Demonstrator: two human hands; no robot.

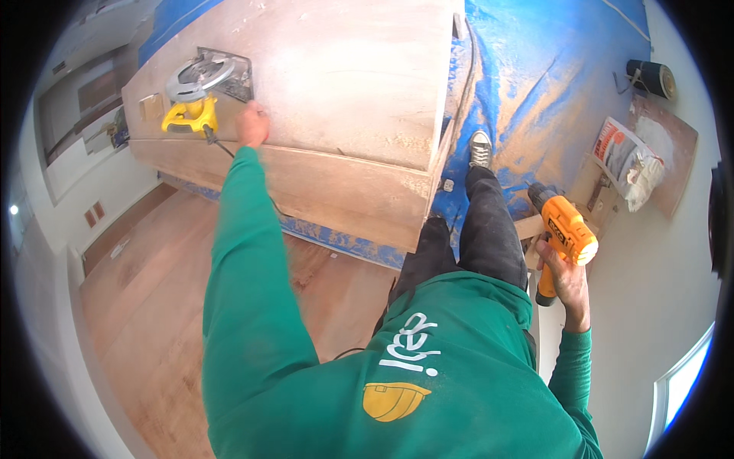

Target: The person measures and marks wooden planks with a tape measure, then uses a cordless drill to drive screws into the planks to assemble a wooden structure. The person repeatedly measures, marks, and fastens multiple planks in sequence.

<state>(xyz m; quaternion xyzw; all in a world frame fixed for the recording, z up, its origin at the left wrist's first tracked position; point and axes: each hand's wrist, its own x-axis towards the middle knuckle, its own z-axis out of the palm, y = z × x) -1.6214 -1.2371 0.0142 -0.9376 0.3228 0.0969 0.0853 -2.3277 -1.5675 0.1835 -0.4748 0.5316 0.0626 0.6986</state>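
Orange drill [564, 229] in right hand [564, 279], left hand [251, 125] by circular saw [197, 88] (yellow handle)

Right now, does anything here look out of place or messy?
Sawdust is smeared across the blue floor covering beside the plywood panel. The circular saw sits near the panel's edge, its cord trailing off by the left hand.

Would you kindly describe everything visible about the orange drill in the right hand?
The orange drill is a pistol-shaped power tool with an orange plastic-looking body, black trim and a dark chuck at its upper-left end. The right hand wraps its handle from below and holds it clear of the floor, beside the dark trouser leg. Whether a bit is fitted cannot be made out.
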